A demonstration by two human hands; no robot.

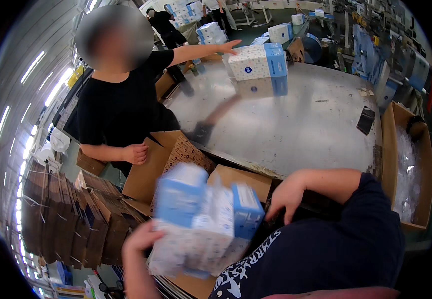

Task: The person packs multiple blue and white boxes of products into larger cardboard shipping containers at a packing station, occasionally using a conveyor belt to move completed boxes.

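Observation:
Several white-and-blue wrapped packs (211, 214), smeared by motion, sit close together over an open cardboard carton (243, 182) in front of me. My left hand (146, 235) is pressed with its fingers round the near left side of these packs. To their right, my right hand (287, 197) hangs with fingers apart and pointing down; a gap shows between it and the blue end of the nearest pack. Across the carton, a co-worker in a black shirt (121, 104) stretches one hand (231, 46) to another white-and-blue pack (258, 62) on the metal table.
The metal table (295, 129) spreads beyond the carton, with a dark phone-like slab (365, 120) near its right side. Flattened cartons (71, 219) stand stacked at the left. A cardboard box of clear plastic (406, 174) stands at the right. Machinery and more people are farther back.

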